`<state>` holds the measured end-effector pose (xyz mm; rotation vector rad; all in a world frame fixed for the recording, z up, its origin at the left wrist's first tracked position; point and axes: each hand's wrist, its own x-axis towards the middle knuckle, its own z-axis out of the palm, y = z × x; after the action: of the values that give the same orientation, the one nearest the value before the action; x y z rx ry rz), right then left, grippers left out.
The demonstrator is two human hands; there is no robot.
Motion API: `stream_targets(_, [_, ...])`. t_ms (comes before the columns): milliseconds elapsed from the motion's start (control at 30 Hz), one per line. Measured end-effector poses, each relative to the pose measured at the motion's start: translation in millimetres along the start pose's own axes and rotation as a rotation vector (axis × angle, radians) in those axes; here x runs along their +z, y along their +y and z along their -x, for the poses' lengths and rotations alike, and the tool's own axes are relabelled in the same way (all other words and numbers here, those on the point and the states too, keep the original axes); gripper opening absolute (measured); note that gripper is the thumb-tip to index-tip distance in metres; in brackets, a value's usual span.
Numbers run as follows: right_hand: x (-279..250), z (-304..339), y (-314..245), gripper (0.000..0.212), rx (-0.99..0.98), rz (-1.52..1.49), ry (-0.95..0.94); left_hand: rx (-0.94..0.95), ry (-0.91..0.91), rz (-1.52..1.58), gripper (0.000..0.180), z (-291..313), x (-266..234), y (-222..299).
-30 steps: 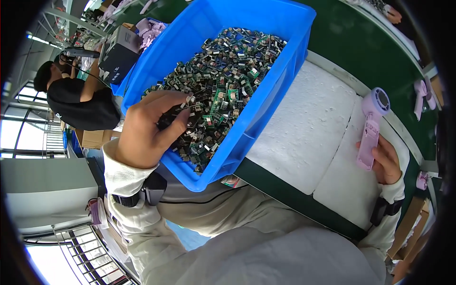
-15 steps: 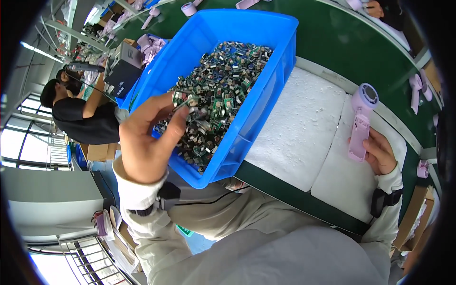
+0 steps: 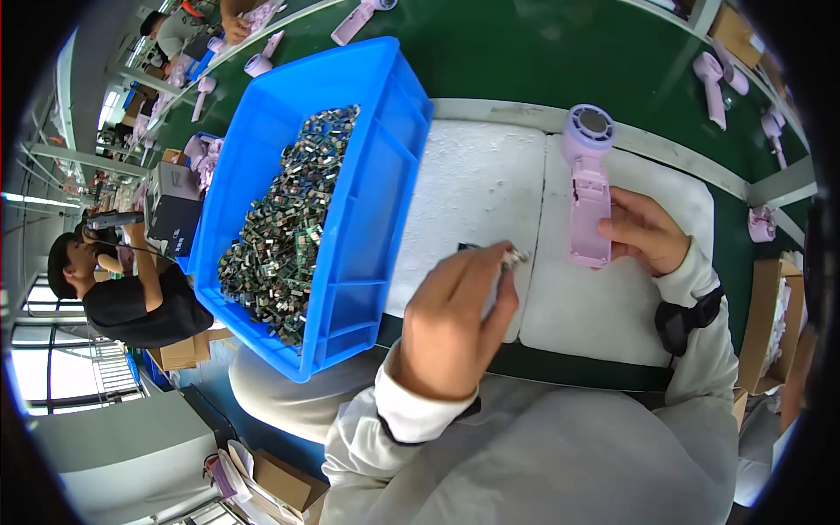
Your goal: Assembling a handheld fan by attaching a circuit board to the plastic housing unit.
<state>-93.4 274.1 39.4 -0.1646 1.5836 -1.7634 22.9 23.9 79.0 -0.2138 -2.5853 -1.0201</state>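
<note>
Over the white foam pad [image 3: 472, 175], my left hand [image 3: 455, 319] pinches a small circuit board [image 3: 514, 257] between thumb and fingertips. The board's details are too small to make out. My right hand [image 3: 647, 232] grips a pink handheld fan casing [image 3: 591, 219] by its handle, the round fan head pointing away from me. The handle's hollow inner side faces up. Left of the pad stands a blue plastic bin [image 3: 367, 210], tilted in view, holding a heap of small circuit boards [image 3: 289, 227].
Beyond the pad runs a green conveyor belt [image 3: 499, 52] carrying several pink fan parts [image 3: 710, 87]. A black and grey box [image 3: 171, 210] stands left of the bin. A person in a black shirt [image 3: 140, 302] works farther left. At right is an open cardboard box [image 3: 761, 324].
My left hand has moved right, out of the blue bin and over the pad, with a small circuit board. The view has turned; the fan casing stays in my right hand.
</note>
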Motion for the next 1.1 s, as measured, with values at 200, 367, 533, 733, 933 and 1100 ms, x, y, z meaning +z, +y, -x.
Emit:
stream_targets(200, [28,16,0,0.042,0.222,0.422,-0.055,-0.011,0.152,-0.084,0.024,-15,44,-48])
stream_targets(367, [51,19,6,0.032,-0.286,1.119,0.33,-0.029,0.135,0.037,0.026,-17,43,-46])
stream_targets(533, [55,8,5,0.031,-0.572,1.053,0.353,-0.054,0.146,0.031,0.026,-8,33,-47])
stream_targets(733, [42,8,8,0.035,-0.679,1.264,0.255,-0.018,0.171,-0.101,0.025,-6,30,-42])
stream_targets(933, [39,14,6,0.032,-0.859,1.298,0.078,0.013,0.121,0.022,0.025,3,30,-35])
stream_targets(1100, [44,14,14,0.029,-0.866,1.286,0.025,-0.148,-0.016,0.252,0.023,15,30,-23])
